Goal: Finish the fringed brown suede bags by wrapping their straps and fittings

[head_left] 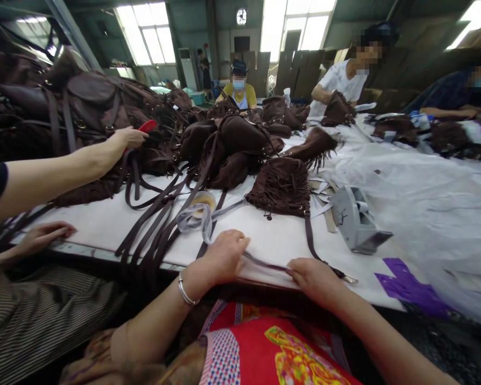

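Note:
Near the table's front edge, my left hand is closed on one end of a dark brown strap. My right hand pinches the same strap farther right, so a short length is stretched between them, with pale see-through film along it. A crumpled clear plastic strip lies just beyond my left hand, beside a yellowish tape roll. In front of my hands rests a fringed brown bag, flap up. Its strap runs down to a metal clip by my right wrist.
Brown bags are heaped at the back and left. A grey tape dispenser stands right, near clear plastic sheeting and purple tape. Beside me, a co-worker's hand holds a red tool. Other people work across the table.

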Available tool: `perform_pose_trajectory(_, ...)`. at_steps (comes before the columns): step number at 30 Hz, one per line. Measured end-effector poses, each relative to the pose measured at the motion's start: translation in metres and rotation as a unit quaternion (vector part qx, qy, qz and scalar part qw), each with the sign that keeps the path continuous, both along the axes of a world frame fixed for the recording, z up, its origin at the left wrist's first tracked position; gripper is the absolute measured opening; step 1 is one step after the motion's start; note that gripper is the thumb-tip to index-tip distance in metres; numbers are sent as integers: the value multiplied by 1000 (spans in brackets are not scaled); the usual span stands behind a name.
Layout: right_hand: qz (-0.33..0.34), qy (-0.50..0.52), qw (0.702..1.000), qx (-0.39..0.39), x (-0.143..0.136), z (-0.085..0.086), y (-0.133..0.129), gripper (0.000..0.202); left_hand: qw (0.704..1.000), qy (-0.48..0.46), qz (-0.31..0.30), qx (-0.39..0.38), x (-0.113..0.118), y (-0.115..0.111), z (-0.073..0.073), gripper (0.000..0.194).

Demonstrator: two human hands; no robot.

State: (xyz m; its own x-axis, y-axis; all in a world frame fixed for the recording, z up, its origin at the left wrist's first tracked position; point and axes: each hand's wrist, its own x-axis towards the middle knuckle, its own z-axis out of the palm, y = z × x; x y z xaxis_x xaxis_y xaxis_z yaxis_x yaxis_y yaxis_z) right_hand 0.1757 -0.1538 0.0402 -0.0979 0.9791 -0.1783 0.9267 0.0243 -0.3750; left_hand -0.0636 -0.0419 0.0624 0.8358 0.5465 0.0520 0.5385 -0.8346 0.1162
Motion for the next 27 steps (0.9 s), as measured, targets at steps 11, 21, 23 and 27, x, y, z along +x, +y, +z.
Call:
perform_pose_trajectory(11, 6, -64, 998, 6, 12, -4, 9, 24, 995, 65, 24, -77, 18, 3, -18, 23)
perform_pose_trajectory(21, 24, -34, 982, 185, 11, -6, 19, 21, 997, -8, 14, -75, 59, -27, -45, 20)
perform_pose_trajectory(23, -63, 34, 952, 298, 23, -10, 6, 24, 995, -15, 56, -83, 52, -21, -48, 25)
perform_pose_trajectory(27, -301, 215, 899, 234, 31, -25, -15, 33, 990, -37, 112, -81, 37, -18, -47, 30)
